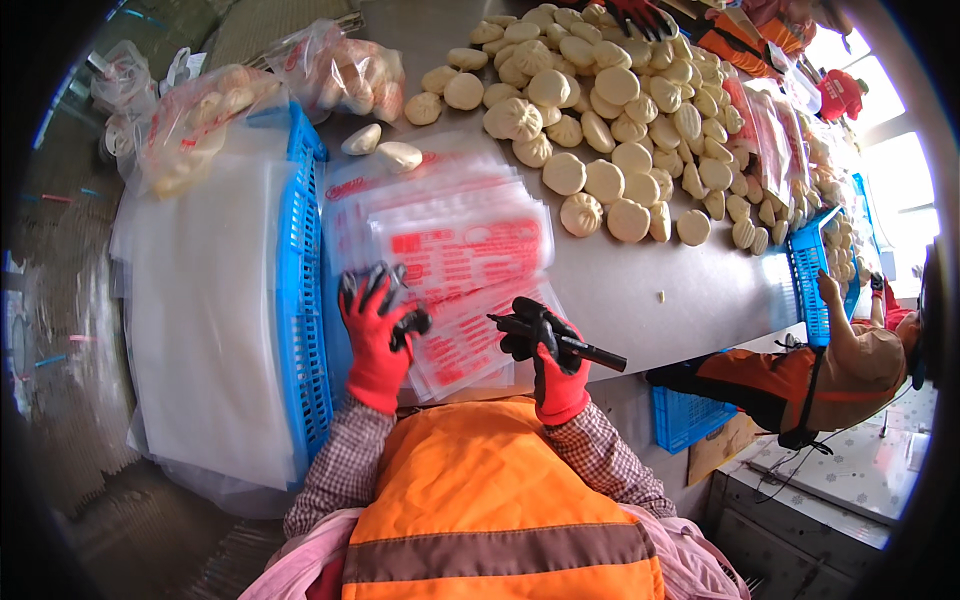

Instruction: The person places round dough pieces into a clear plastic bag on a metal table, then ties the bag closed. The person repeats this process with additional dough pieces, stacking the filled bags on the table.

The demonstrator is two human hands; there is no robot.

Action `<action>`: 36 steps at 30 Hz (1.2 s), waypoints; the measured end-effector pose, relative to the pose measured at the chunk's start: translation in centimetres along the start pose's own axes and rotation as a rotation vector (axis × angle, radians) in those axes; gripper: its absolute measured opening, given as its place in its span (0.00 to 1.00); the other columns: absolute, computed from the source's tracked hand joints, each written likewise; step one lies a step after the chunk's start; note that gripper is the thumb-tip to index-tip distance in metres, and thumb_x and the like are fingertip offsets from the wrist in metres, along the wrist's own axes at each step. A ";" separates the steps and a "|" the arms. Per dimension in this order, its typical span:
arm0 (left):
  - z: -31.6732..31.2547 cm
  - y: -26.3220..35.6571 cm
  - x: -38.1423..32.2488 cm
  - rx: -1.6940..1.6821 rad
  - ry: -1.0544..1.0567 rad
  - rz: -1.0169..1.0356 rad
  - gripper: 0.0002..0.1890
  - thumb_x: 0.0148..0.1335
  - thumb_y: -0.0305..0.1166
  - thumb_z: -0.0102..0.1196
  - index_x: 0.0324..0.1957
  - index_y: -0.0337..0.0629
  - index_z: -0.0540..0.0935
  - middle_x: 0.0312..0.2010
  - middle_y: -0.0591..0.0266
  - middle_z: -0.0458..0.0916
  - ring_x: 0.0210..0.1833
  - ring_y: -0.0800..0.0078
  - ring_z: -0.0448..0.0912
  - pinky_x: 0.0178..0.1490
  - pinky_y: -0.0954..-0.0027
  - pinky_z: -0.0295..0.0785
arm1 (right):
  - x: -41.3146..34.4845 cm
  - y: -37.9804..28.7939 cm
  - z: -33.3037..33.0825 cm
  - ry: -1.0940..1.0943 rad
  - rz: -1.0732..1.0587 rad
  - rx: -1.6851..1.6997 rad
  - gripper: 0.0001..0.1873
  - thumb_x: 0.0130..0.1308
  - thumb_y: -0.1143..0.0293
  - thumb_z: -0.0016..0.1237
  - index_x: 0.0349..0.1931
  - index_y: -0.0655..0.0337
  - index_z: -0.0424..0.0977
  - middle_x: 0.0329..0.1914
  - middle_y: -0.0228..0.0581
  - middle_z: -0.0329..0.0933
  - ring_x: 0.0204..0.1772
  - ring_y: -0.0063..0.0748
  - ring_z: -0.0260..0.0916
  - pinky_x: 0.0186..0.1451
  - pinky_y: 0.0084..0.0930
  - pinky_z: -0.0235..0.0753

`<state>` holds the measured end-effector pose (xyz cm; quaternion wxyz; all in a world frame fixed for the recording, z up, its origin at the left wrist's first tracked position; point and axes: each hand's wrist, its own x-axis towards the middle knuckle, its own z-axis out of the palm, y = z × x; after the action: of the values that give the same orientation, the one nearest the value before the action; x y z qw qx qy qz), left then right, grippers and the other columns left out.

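Note:
My left hand [379, 330], in a red glove with black-coated fingers, hovers at the left edge of a stack of printed plastic bags [469, 247], its fingers apart and nothing seen in them. A black marker pen [592, 352] lies across the fingers of my right hand [551, 352], gloved alike; its tip points left over the bags. The bags lie overlapping on a metal table, bearing red print. Behind and right of them spreads a large pile of pale buns [615, 86], some pleated, some smooth side up. Two buns [399, 156] rest on the bags' far left part.
Plain plastic sheets [217, 315] cover a blue crate [300, 247] on the left. Filled bags of buns [345, 75] sit behind. A co-worker [810, 382] at the right holds a blue basket [806, 262]. Another person's gloved hand [637, 15] reaches over the far buns.

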<state>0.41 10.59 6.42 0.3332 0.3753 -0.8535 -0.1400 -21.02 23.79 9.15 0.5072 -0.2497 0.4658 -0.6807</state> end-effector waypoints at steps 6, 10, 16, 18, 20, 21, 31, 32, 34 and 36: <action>4.3 -7.3 7.5 0.097 0.045 -0.016 0.15 0.42 0.26 0.66 0.35 0.55 0.89 0.61 0.58 0.78 0.68 0.57 0.69 0.76 0.41 0.47 | 1.2 4.7 1.9 -0.181 0.255 -0.164 0.22 0.68 0.80 0.54 0.62 0.65 0.73 0.48 0.41 0.84 0.43 0.27 0.81 0.42 0.23 0.80; 6.3 -8.7 9.5 0.233 -0.038 -0.136 0.23 0.46 0.37 0.71 0.49 0.58 0.87 0.69 0.56 0.70 0.71 0.56 0.65 0.77 0.43 0.47 | 1.8 8.2 2.1 -0.136 0.292 -0.279 0.21 0.66 0.74 0.60 0.59 0.64 0.76 0.44 0.37 0.85 0.40 0.22 0.81 0.41 0.22 0.81; 8.1 -10.7 8.6 0.288 0.065 -0.157 0.35 0.50 0.43 0.72 0.63 0.56 0.78 0.67 0.53 0.72 0.70 0.53 0.67 0.74 0.44 0.53 | 1.9 9.9 1.6 -0.146 0.312 -0.422 0.21 0.68 0.68 0.59 0.60 0.63 0.76 0.42 0.35 0.85 0.38 0.21 0.81 0.40 0.21 0.80; 7.6 -10.6 8.5 0.267 0.089 -0.171 0.34 0.52 0.41 0.72 0.64 0.54 0.77 0.66 0.53 0.73 0.69 0.53 0.68 0.73 0.45 0.54 | 2.0 9.6 1.9 -0.151 0.303 -0.448 0.21 0.69 0.67 0.58 0.60 0.63 0.76 0.42 0.36 0.85 0.38 0.21 0.81 0.39 0.21 0.79; 6.5 -10.0 8.1 0.215 0.174 -0.153 0.33 0.53 0.39 0.71 0.64 0.53 0.77 0.66 0.52 0.73 0.69 0.52 0.68 0.73 0.46 0.54 | 2.2 8.7 2.3 -0.074 0.318 -0.293 0.20 0.70 0.67 0.56 0.60 0.63 0.75 0.43 0.37 0.85 0.37 0.22 0.80 0.39 0.21 0.79; 5.5 -8.6 8.1 0.170 0.246 -0.125 0.33 0.54 0.37 0.71 0.63 0.52 0.77 0.66 0.52 0.73 0.69 0.52 0.68 0.73 0.46 0.55 | 2.3 8.1 2.3 -0.033 0.324 -0.216 0.20 0.71 0.67 0.56 0.61 0.62 0.75 0.43 0.37 0.85 0.37 0.23 0.80 0.38 0.21 0.78; 0.7 1.7 -5.7 0.122 -0.521 0.110 0.20 0.47 0.45 0.68 0.43 0.52 0.87 0.74 0.51 0.61 0.75 0.51 0.60 0.74 0.29 0.44 | 2.6 5.5 -0.4 0.018 0.238 -0.006 0.22 0.73 0.70 0.50 0.64 0.68 0.69 0.50 0.46 0.83 0.39 0.28 0.79 0.38 0.20 0.74; 0.8 1.5 -5.9 0.142 -0.545 0.090 0.18 0.47 0.43 0.68 0.41 0.51 0.87 0.73 0.51 0.62 0.75 0.51 0.59 0.75 0.29 0.44 | 2.4 5.3 -0.5 0.029 0.240 -0.006 0.22 0.73 0.70 0.50 0.65 0.68 0.69 0.50 0.47 0.83 0.39 0.28 0.79 0.38 0.20 0.74; 0.8 1.7 -5.2 0.180 -0.581 0.053 0.15 0.46 0.39 0.68 0.38 0.50 0.87 0.72 0.52 0.64 0.76 0.51 0.59 0.75 0.29 0.43 | 2.4 4.9 -0.6 0.043 0.228 -0.038 0.22 0.74 0.67 0.49 0.64 0.68 0.69 0.51 0.48 0.83 0.40 0.28 0.80 0.38 0.20 0.74; 1.3 1.4 -5.2 0.133 -0.527 0.043 0.11 0.46 0.35 0.68 0.35 0.50 0.87 0.70 0.54 0.68 0.74 0.52 0.61 0.75 0.30 0.44 | 2.0 4.6 -0.9 0.033 0.228 -0.040 0.23 0.74 0.67 0.50 0.65 0.68 0.69 0.51 0.48 0.83 0.40 0.29 0.80 0.38 0.21 0.74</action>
<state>1.31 15.31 3.72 0.0768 0.3287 -0.9260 -0.1692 -20.38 22.06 4.36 0.5686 -0.1938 0.5129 -0.6133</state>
